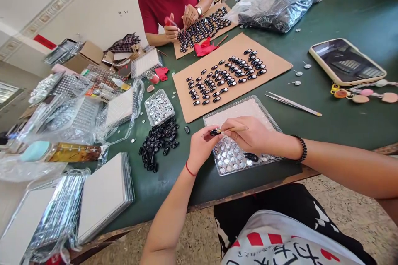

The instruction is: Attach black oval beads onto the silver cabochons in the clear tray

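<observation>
My left hand (199,149) pinches a small glossy black oval piece (214,132) between thumb and fingers. Gripped in my right hand (256,134) is a thin wooden stick (239,128), its tip at the black piece. Both hands are over a clear plastic tray (222,172), which holds rows of small round silvery discs (228,156). Another black piece (251,157) lies on those discs, under my right hand. To the left is a heap of loose black pieces (154,143), beside a clear tub (151,123) full of small silvery parts.
Cardboard (186,109) bearing rows of black pieces lies beyond the tray. Tweezers (294,103) and a phone (348,62) are at right. Stacked trays (104,198), a bottle (73,152) and plastic packaging crowd the left. Opposite, a person (174,4) works over another board.
</observation>
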